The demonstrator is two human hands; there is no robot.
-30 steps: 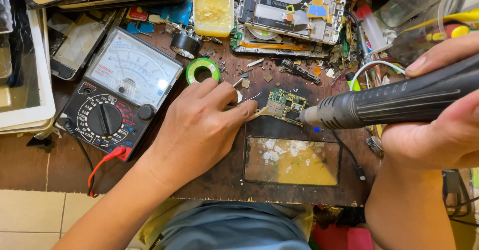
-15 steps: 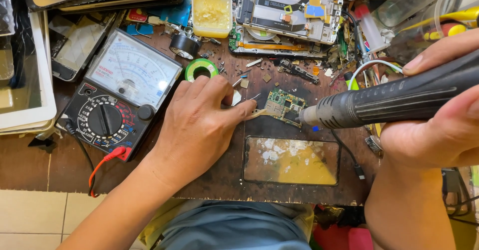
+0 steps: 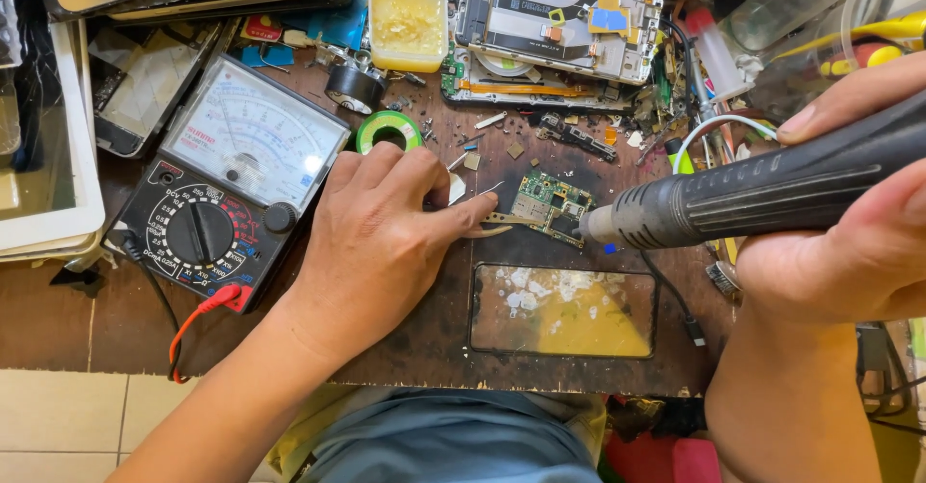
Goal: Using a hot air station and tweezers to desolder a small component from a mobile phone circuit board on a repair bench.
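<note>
Looking down from the head view: left hand [image 3: 371, 242] rests palm-down on the scorched brown wooden table [image 3: 424, 348], fingers pinched narrow on thin metal tweezers [image 3: 506, 219] whose tips touch the small green circuit board [image 3: 550, 205]. Right hand [image 3: 849, 242] is wrapped around a dark ribbed hot-air wand [image 3: 762, 192], long axis running right to left, nozzle just beside the board's right edge. Board lies right of the left hand, which is nearer. A black analogue multimeter [image 3: 227, 179] sits further left.
</note>
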